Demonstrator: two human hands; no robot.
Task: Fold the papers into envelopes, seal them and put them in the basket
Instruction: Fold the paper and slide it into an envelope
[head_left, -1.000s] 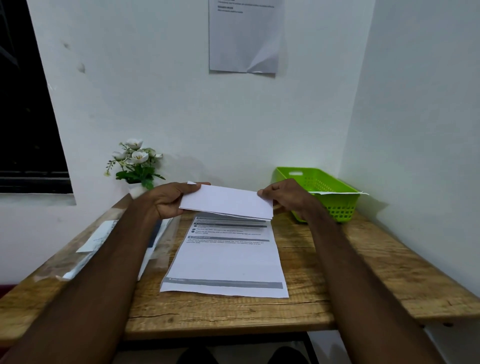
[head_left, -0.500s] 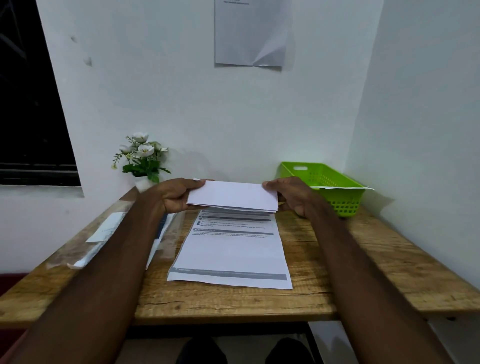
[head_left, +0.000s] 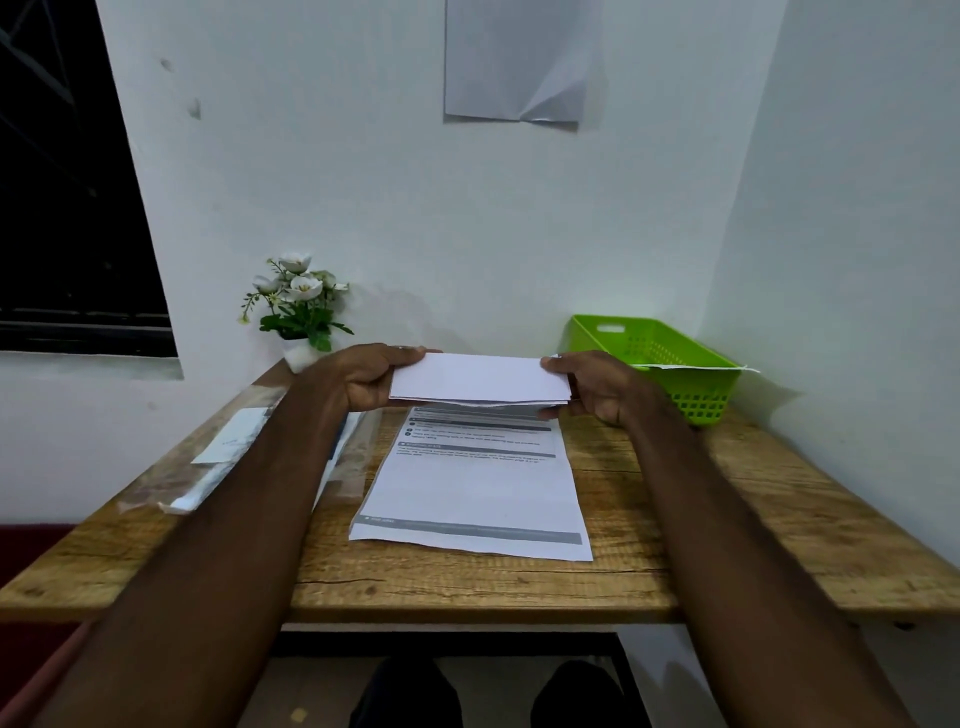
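A folded white paper (head_left: 478, 378) is held flat and level above the far end of the table. My left hand (head_left: 366, 382) grips its left end and my right hand (head_left: 597, 387) grips its right end. Under it lies a stack of printed sheets (head_left: 475, 488) flat on the wooden table (head_left: 675, 519). The green plastic basket (head_left: 670, 358) stands at the back right corner, with a white paper edge (head_left: 696, 367) sticking out over its near rim.
A small pot of white flowers (head_left: 298, 312) stands at the back left by the wall. A clear plastic sleeve with papers (head_left: 218, 462) lies along the left side of the table. Walls close in behind and to the right.
The folded paper has levelled out from a tilt, and both hands hold it slightly higher and squarer. The view has shifted a little to the left.
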